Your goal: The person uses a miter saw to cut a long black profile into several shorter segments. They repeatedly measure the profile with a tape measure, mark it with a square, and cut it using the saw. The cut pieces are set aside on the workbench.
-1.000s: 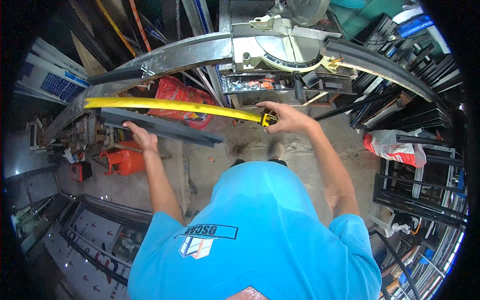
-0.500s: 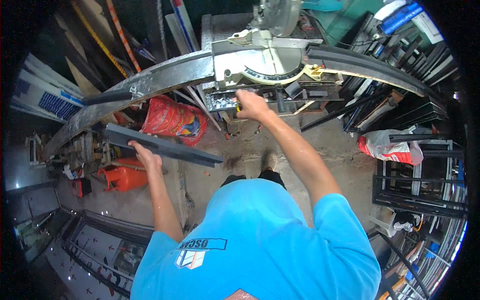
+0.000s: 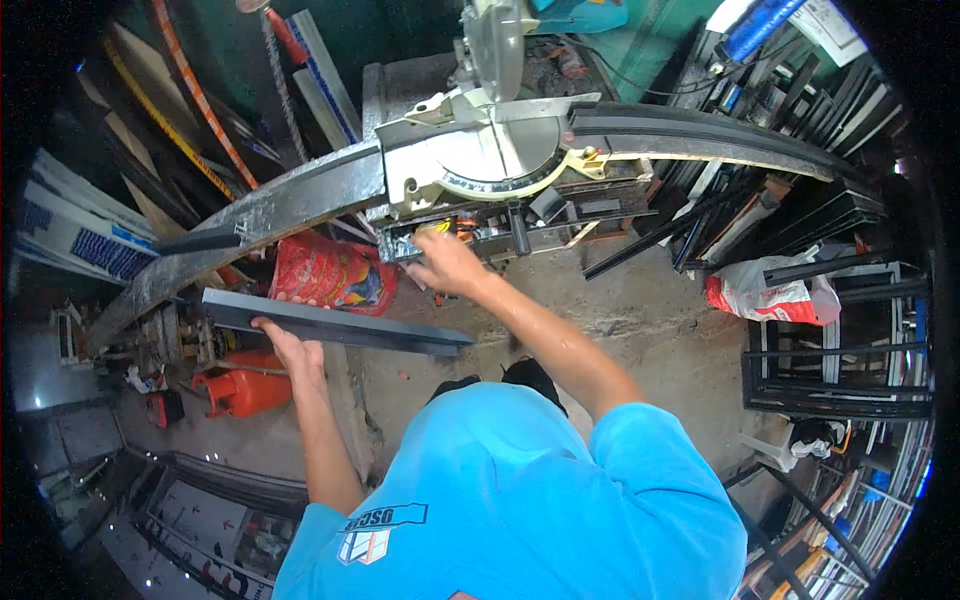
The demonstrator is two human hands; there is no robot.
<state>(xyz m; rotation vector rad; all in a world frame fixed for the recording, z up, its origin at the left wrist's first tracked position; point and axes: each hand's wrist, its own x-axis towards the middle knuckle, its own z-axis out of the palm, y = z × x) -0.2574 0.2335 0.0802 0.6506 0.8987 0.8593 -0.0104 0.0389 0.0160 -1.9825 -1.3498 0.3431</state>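
Workshop floor below; left hand (image 3: 285, 345) grips grey profile (image 3: 330, 325).

red printed bag (image 3: 325, 272) below bench, white bag (image 3: 765, 295) right

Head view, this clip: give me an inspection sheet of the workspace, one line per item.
Surface: long metal bench carrying a mitre saw; concrete floor below.
Job's things: long dark grey profile, roughly level, below the bench; a small yellow thing at the saw's front, too hidden to identify.
Clutter: red printed bag, orange canister, white and red bag.
Hands: left hand under the profile, fingers around it; right hand at the saw's front edge, grip hidden.
Cables: dark cable behind the saw.
Surroundings: dark profiles leaning at right, black frames, boards stacked at left.
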